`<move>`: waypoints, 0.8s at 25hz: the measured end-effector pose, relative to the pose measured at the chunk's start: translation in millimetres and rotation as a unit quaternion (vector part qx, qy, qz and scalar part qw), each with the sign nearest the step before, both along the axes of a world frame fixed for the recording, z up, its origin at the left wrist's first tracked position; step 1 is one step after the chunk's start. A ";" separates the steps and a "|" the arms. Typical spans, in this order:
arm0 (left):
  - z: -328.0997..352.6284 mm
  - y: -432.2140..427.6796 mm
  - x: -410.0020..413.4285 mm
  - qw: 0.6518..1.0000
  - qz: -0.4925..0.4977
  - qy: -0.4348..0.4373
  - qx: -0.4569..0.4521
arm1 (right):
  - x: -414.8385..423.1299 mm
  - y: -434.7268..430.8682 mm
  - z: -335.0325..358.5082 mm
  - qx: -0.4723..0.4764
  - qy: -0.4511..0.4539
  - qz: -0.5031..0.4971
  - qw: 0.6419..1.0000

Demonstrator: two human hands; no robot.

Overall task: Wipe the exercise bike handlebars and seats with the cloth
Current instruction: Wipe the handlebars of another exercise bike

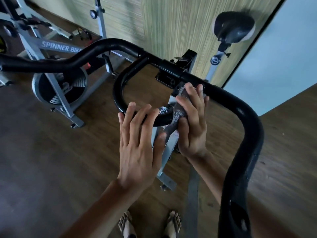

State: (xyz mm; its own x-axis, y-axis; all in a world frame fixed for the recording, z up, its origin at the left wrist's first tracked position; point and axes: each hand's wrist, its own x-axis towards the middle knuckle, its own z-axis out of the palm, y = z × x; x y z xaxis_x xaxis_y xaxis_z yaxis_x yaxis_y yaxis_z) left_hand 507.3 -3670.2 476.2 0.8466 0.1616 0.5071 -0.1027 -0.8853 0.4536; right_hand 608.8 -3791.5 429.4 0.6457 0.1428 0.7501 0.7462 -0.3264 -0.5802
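Observation:
Black handlebars [247,117] of an exercise bike fill the middle of the head view, with an inner loop bar [118,93] curving toward me. My right hand [192,124] holds a grey patterned cloth [178,112] wrapped over the near end of that loop, fingers curled round it. My left hand [139,143] rests on the loop just left of the cloth, fingers laid over the bar and thumb touching the cloth's hanging end. A black seat [233,30] stands at the far right.
A second grey bike marked SPINNER BIKE [58,48] with a flywheel [60,90] stands at the left on the wooden floor. A pale green wall [171,23] and a light blue panel [283,66] are behind. My sandalled feet [149,224] are below.

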 end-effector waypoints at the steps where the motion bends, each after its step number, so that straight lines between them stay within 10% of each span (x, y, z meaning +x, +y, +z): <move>1: -1.4 -0.9 0.2 1.000 0.005 -0.001 0.000 | 6.6 -3.9 -0.1 0.005 0.006 0.011 1.000; 20: -6.1 0.9 0.1 1.000 0.005 -0.002 0.031 | -8.5 11.3 14.4 0.046 0.043 0.009 0.998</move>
